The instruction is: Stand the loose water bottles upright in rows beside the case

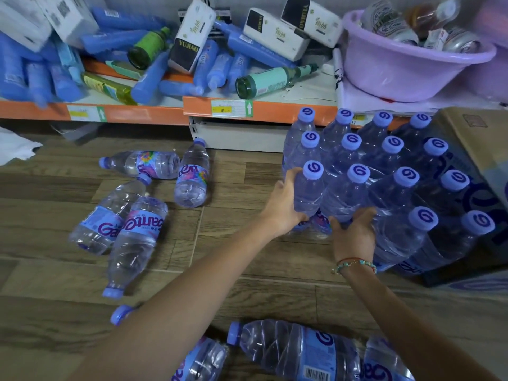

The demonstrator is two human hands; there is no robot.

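Both hands are squaring the front row: the left hand point(283, 207) grips one upright bottle point(309, 193), the right hand point(354, 232) its neighbour point(346, 199); next, probably, a floor bottle point(134, 243).

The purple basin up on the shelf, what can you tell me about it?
The purple basin is a round, pale lilac tub that looks like plastic, with a rolled rim. It sits upright at the right end of the orange-edged shelf, on white sheets. Metal cans and other containers lie heaped inside.
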